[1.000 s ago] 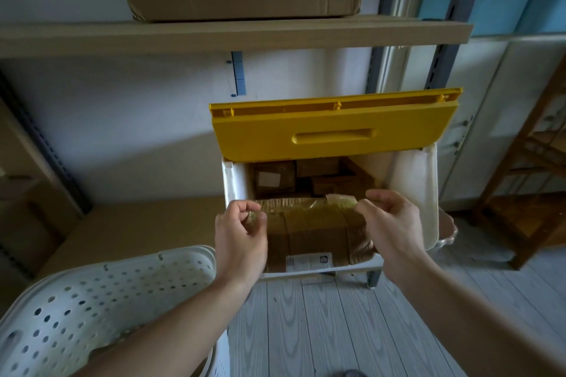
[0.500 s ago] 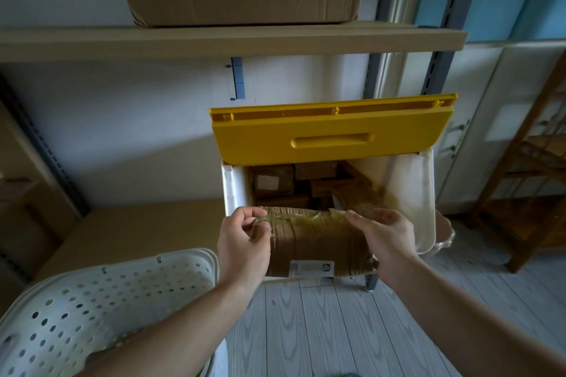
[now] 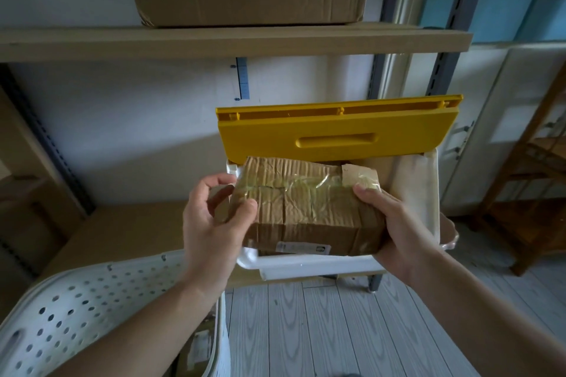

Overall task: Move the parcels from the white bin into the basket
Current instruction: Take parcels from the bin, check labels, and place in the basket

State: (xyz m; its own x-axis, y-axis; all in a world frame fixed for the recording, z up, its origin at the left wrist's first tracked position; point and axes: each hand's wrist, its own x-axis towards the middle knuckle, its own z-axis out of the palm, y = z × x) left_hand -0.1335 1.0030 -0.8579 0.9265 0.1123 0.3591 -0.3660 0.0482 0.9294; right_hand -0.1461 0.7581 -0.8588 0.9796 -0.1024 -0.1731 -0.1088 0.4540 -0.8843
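Both hands, left point(image 3: 214, 220) and right point(image 3: 401, 229), grip the tape-wrapped brown cardboard parcel point(image 3: 306, 208) by its ends, long axis across frame; your perforated white plastic basket point(image 3: 92, 309) lies lower left.

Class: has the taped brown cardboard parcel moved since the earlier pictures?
Yes. The taped brown cardboard parcel, held by left hand and right hand, has risen against the yellow plastic lid.

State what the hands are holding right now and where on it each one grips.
Both hold one taped cardboard parcel above the white bin: the left hand grips its left end, the right hand its right end.
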